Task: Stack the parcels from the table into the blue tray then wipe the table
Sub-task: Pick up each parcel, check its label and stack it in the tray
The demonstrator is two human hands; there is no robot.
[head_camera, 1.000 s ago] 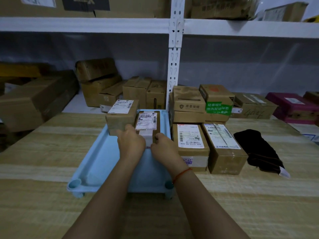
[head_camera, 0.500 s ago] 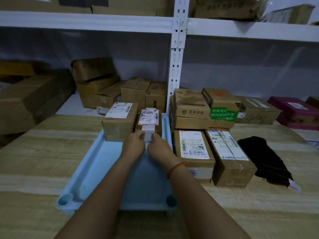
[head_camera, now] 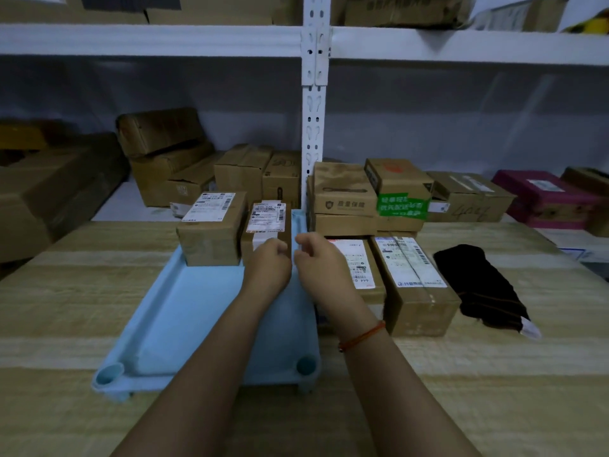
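Left hand [head_camera: 267, 262] curled against the narrow parcel [head_camera: 266, 225] at the blue tray's [head_camera: 184, 311] far end, grip unclear; right hand [head_camera: 318, 258] loosely curled, holding nothing. Labelled parcels [head_camera: 389, 275] waiting on the table [head_camera: 82, 291]. Risk: nudging the narrow one over the tray's low rim while reaching right

Dim, bluish light. Pale wood-grain surface [head_camera: 82, 291] in front. Behind, white metal shelving with a slotted upright post [head_camera: 314, 103], a grey-white wall [head_camera: 461, 120], cardboard boxes [head_camera: 161, 133] and a magenta box [head_camera: 543, 196] on the shelves.
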